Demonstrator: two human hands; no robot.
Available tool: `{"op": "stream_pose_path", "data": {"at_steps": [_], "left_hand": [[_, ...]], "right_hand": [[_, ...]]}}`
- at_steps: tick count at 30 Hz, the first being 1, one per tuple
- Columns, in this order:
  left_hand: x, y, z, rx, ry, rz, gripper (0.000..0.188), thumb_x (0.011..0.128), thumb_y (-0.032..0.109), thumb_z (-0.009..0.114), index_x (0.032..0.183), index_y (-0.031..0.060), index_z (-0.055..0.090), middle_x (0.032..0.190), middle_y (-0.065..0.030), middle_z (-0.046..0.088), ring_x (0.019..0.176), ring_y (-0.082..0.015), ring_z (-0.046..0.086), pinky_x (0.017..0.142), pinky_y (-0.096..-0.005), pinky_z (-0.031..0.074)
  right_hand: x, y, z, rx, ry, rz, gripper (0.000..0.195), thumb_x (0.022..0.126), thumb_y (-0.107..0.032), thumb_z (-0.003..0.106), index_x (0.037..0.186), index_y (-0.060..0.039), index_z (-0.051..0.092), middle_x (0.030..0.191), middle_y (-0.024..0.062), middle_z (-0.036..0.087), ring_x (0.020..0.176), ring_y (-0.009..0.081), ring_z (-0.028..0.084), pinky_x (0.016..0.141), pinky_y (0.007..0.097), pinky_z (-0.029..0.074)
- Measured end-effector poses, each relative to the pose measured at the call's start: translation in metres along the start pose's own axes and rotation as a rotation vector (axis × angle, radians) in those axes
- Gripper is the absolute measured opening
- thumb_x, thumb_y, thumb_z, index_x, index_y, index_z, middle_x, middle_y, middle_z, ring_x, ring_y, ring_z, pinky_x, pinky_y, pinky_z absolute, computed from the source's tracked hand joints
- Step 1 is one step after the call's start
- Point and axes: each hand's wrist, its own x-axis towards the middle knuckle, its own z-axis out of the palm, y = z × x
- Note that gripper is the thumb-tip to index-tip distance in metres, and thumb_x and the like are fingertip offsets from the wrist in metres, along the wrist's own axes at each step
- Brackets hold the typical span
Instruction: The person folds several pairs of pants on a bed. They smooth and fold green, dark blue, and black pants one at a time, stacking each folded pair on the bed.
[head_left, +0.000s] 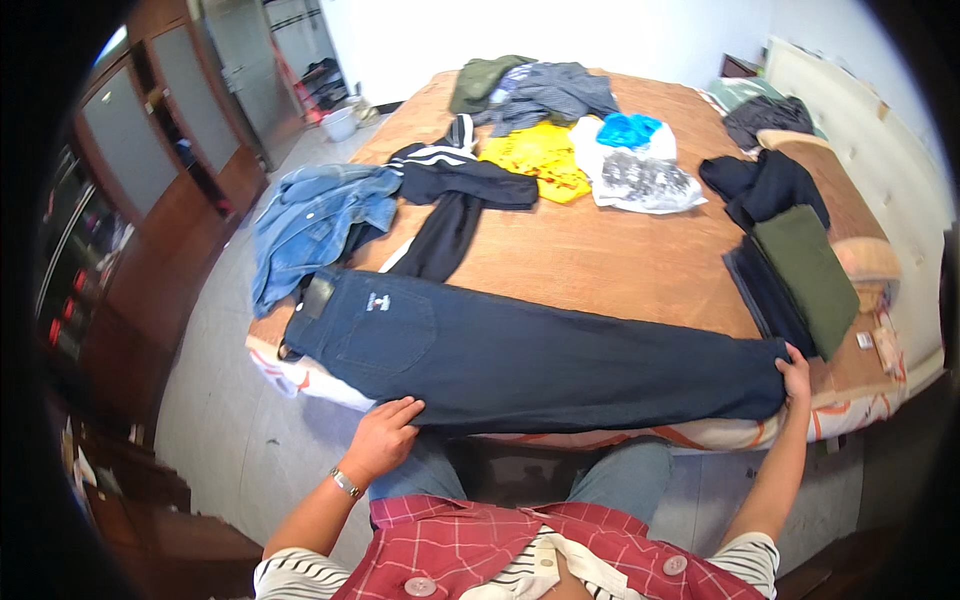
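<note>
A pair of dark blue jeans, folded lengthwise with one leg over the other, lies across the near edge of the bed. Its waistband is at the left and its hems at the right; a back pocket with small light embroidery faces up. My left hand, with a metal-banded watch on the wrist, grips the near edge below the pocket, fingers on top and thumb hidden. At the far right end, my right hand pinches the hems, thumb on top and the other fingers mostly hidden.
Beyond the waistband are a crumpled denim jacket and a black garment with white stripes. Farther back lie a yellow garment, a white printed garment and a grey heap. Folded olive clothing borders the hems.
</note>
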Motion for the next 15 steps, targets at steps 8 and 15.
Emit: {"op": "stream_pose_path", "data": {"at_steps": [8, 15], "left_hand": [[-0.005, 0.000, 0.003, -0.018, 0.031, -0.019, 0.005, 0.071, 0.006, 0.069, 0.070, 0.0030, 0.065, 0.121, -0.0138, 0.064, 0.111, -0.0307, 0.062, 0.093, -0.0412, 0.051], [-0.004, -0.002, 0.006, -0.048, 0.009, 0.031, 0.007, 0.068, 0.006, 0.070, 0.070, 0.0034, 0.065, 0.121, -0.0143, 0.064, 0.110, -0.0312, 0.063, 0.090, -0.0399, 0.053]], "right_hand": [[-0.068, -0.126, 0.021, -0.130, 0.240, -0.626, 0.071, 0.081, 0.016, 0.044, 0.148, -0.0069, 0.038, 0.150, 0.0101, 0.041, 0.133, 0.0192, 0.043, 0.111, 0.0329, 0.031], [-0.046, -0.035, 0.024, -0.867, 0.413, -0.364, 0.056, 0.086, -0.004, 0.062, 0.139, -0.0167, 0.049, 0.108, 0.0298, 0.062, 0.097, 0.0453, 0.061, 0.082, 0.0474, 0.048]]}}
